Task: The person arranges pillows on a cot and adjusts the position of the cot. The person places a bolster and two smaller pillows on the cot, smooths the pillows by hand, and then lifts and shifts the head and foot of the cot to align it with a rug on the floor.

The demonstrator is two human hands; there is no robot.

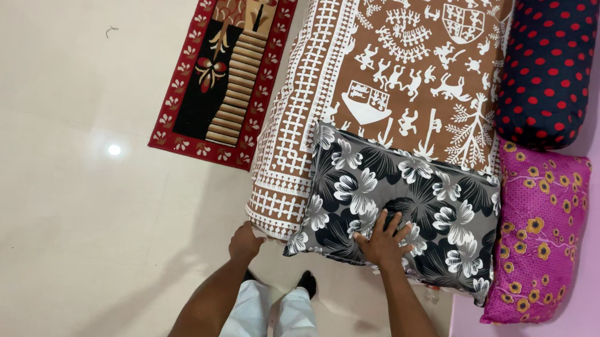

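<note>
Head view, looking down over a low bed [297,117] and pale floor [58,167].

Item 1: pillow [399,204], black and grey with white flowers. It is laid flat at the near end of the bed, its long axis running across the view from left to right, slightly tilted down toward the right. Its near edge overhangs the bed's end.

Item 2: right hand [383,240]. It is pressed palm-down on the near edge of the pillow, about the middle of its length, fingers [392,221] spread open and flat; nothing is gripped. The pillow is spread away from and to both sides of this hand.

Item 3: left hand [244,242]. It is set at the near left corner of the bed, just left of the pillow's corner. The fingers are curled; whether the bed cover is pinched cannot be told. Of the two hands, the right is the one on the pillow.

Item 4: bed cover, brown with white figures, spread under the pillow.

Item 5: pink pillow [537,235], touching the right end of the grey one; a dotted bolster [548,68] beyond it.

Item 6: rug [226,59], red-bordered, on the floor left of the bed.
</note>
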